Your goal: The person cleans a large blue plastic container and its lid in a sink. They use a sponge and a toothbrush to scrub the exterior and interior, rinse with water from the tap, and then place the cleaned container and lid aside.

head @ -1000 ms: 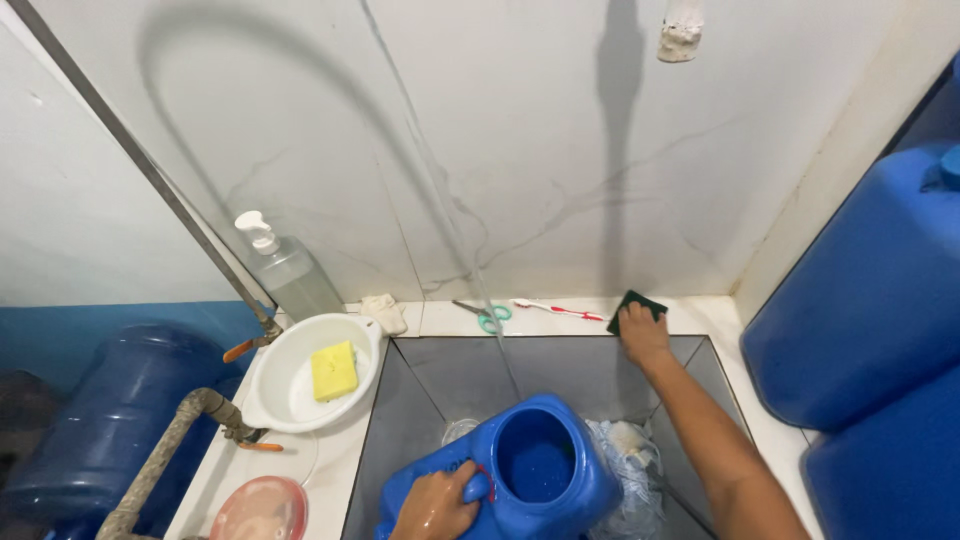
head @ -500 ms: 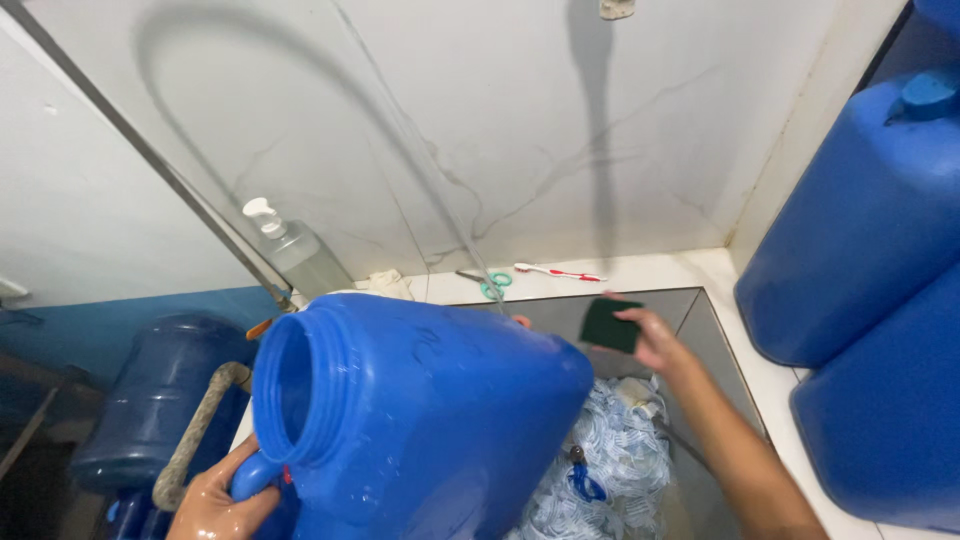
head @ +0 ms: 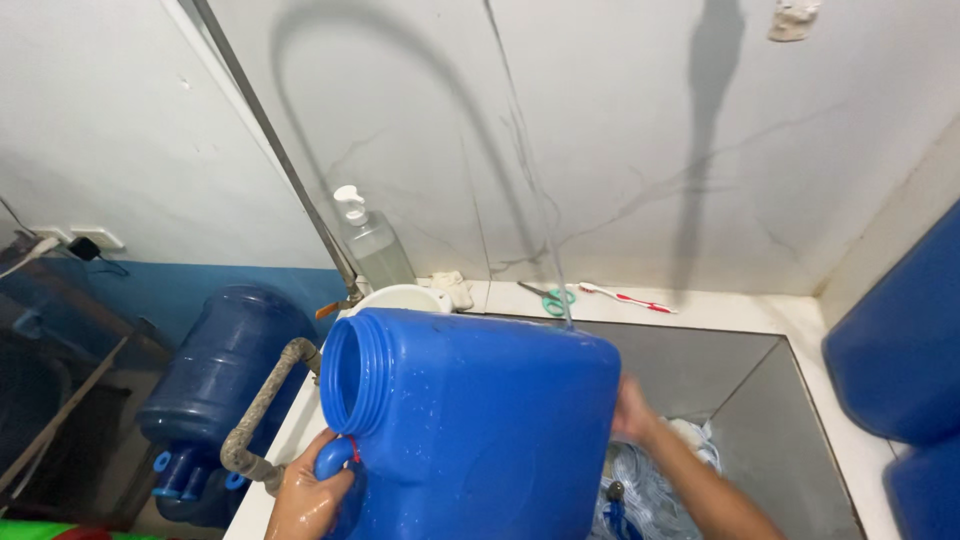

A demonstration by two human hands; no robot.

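- Blue jug (head: 480,430) fills the lower middle, tipped on its side, wide threaded mouth facing 9 o'clock, water drops on its wall.
- Left hand (head: 305,495) at 7 o'clock, wet, fingers closed around the jug's handle just under the mouth.
- Right hand (head: 630,410) at the jug's 3 o'clock edge, pressed against its far side; mostly hidden behind it, so cannot tell how the fingers sit.
- Jug is held over the grey sink (head: 720,370); crumpled plastic bag (head: 650,480) lies in the sink under the right forearm.
- Thin clear hose (head: 535,200) hangs down the wall at 12 o'clock, ending just behind the jug's top edge.
- Ledge at 12 to 1 o'clock: scissors (head: 550,296), toothbrush (head: 625,296).
- At 11 o'clock: pump bottle (head: 372,245), white bowl (head: 400,297), rag (head: 450,288).
- Round blue water bottle (head: 220,390) at 9 o'clock, big blue containers (head: 900,340) at 3 o'clock.
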